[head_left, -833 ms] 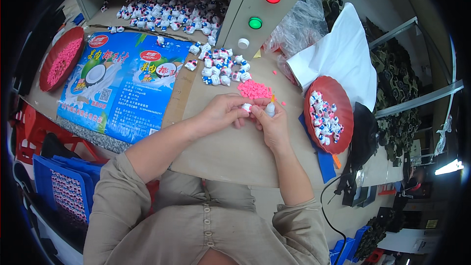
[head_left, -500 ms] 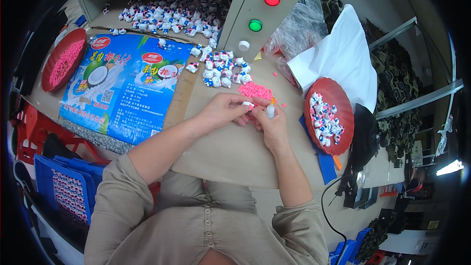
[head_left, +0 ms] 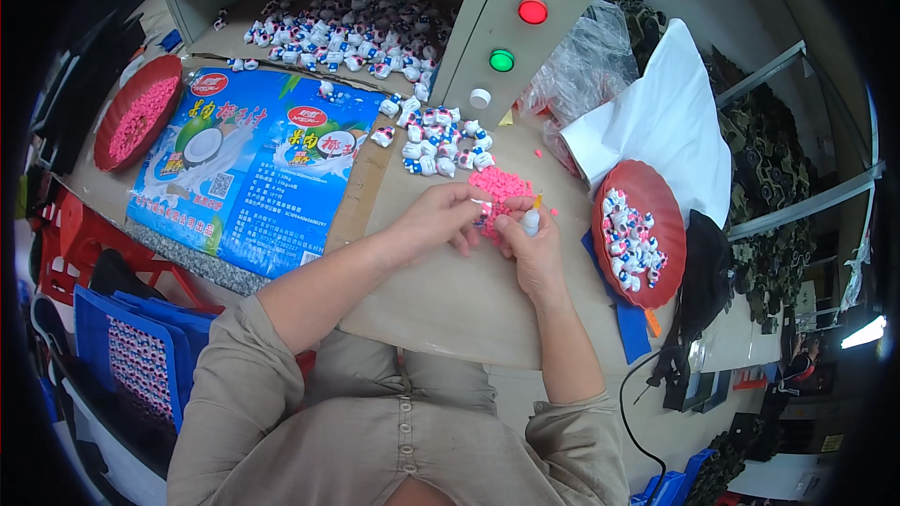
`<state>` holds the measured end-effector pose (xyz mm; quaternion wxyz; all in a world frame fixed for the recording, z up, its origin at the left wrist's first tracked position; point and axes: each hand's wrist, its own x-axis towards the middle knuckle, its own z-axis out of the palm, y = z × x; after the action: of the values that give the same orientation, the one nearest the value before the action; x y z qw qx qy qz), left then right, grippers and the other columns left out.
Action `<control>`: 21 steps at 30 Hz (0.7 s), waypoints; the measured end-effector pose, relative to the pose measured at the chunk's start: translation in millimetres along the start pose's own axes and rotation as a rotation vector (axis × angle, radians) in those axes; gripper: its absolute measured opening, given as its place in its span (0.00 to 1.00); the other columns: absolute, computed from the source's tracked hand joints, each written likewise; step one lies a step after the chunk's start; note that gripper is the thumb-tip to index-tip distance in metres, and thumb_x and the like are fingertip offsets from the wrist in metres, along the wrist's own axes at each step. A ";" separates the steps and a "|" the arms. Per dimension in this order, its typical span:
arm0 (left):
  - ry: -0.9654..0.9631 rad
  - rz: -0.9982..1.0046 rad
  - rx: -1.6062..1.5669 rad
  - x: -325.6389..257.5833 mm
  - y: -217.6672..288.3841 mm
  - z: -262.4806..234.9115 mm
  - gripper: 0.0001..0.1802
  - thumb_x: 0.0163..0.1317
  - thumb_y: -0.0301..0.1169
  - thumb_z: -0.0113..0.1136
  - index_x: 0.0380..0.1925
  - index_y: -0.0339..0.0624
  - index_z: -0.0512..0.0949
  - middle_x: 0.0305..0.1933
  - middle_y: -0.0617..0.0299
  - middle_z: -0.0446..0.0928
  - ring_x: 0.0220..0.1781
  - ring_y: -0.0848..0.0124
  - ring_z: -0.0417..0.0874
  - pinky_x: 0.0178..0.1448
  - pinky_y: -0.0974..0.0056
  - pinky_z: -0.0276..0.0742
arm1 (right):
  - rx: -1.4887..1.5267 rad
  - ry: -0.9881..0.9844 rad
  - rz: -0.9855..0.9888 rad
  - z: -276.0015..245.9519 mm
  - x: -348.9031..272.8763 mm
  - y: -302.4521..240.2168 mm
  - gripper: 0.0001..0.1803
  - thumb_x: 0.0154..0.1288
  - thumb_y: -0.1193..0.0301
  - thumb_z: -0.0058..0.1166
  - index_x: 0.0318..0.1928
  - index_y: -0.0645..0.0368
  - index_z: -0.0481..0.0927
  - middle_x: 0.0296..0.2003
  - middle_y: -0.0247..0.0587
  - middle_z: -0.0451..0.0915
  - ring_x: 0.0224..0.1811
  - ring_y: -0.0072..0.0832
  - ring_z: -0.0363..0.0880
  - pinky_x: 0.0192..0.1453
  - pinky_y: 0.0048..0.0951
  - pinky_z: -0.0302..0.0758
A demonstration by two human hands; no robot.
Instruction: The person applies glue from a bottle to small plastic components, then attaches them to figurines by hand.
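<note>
A small white, red and blue toy figure (head_left: 484,216) sits pinched between the two hands, just above the tan worktop (head_left: 450,300) and at the near edge of a heap of tiny pink plastic pieces (head_left: 500,189); most of it is hidden by fingers, so its shape is hard to read. The left hand (head_left: 439,222) closes its fingers on the figure from the left. The right hand (head_left: 531,245) wraps a small white bottle with an orange nozzle (head_left: 532,217) (nozzle pointing up) while its fingertips meet the figure. Beyond the heap lies a loose cluster of like figures (head_left: 436,142). To the right a round red tray (head_left: 639,245) holds more; to the left lies a blue printed sack (head_left: 258,169).
</note>
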<state>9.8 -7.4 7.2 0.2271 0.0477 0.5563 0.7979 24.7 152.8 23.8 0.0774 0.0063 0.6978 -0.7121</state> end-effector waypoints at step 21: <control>0.238 0.273 0.653 -0.9 34.9 -29.9 0.14 0.54 0.30 0.55 0.41 0.40 0.72 0.32 0.59 0.72 0.31 0.69 0.76 0.34 0.66 0.73 | 0.360 0.125 -0.186 -29.2 7.7 -5.2 0.15 0.57 0.67 0.52 0.42 0.64 0.71 0.28 0.33 0.72 0.22 0.16 0.66 0.23 0.18 0.62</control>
<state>-10.1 -43.4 27.9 0.0251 0.0980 0.7924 0.6015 13.6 181.2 27.3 -0.0343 -0.0003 0.5604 -0.8275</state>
